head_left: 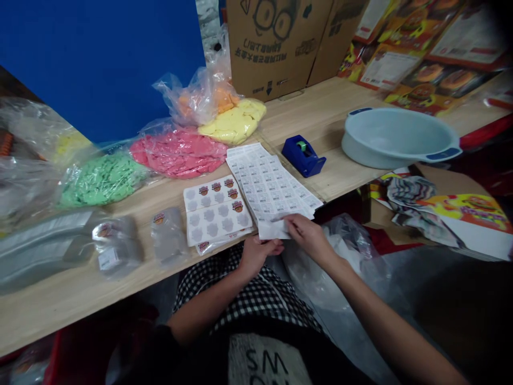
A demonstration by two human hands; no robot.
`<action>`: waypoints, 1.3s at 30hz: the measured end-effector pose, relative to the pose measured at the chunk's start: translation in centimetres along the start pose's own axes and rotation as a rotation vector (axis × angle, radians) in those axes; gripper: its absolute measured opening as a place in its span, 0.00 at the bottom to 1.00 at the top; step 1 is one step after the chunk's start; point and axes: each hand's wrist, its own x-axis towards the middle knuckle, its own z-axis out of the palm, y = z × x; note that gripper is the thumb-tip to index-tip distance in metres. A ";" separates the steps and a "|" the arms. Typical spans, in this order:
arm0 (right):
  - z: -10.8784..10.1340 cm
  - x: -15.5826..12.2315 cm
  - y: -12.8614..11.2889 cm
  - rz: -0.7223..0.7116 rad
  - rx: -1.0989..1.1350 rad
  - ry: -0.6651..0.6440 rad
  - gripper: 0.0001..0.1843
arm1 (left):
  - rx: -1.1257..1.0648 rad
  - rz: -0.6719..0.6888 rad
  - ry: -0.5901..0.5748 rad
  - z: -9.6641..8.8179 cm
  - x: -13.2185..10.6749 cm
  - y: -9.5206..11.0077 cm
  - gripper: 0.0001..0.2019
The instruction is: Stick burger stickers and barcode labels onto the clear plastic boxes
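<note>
Both hands are at the table's front edge, on the near end of a white sheet of barcode labels (273, 228). My left hand (258, 254) is closed, its thumb and fingers pinching the sheet's lower edge from below. Bent over the lower right part, the fingertips of my right hand (308, 236) pinch the sheet; whether a single label is between them is too small to tell. More printed label sheets (266, 179) lie stacked beyond. Left of them are sheets of round burger stickers (216, 211), partly used, and a clear plastic package (168, 235) bearing one such sticker.
A blue tape dispenser (303, 155) and a pale blue basin (401, 140) stand to the right. Bags of green (106, 179), pink (180, 152) and yellow (234, 122) material line the back. Clear plastic containers (48, 248) lie left; a cardboard box (280, 48) stands behind.
</note>
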 end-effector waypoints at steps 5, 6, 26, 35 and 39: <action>-0.6 1.4 -0.3 0.252 0.147 0.326 0.10 | 0.036 -0.100 -0.062 -0.9 -1.4 0.9 0.26; -0.8 1.5 -1.0 0.158 0.111 0.332 0.09 | 0.037 -0.127 -0.084 -1.1 -1.9 1.3 0.25; -2.2 -2.1 -1.7 -0.171 -0.265 0.227 0.08 | 0.096 0.138 -0.226 -1.5 -3.1 2.6 0.23; -1.3 -3.8 1.4 -0.172 -0.205 0.028 0.11 | 0.620 0.394 -0.159 -0.7 -1.2 -2.1 0.15; -1.4 -3.2 -0.4 -0.074 -0.001 0.073 0.13 | 0.682 0.446 -0.168 -0.8 -1.2 -1.5 0.15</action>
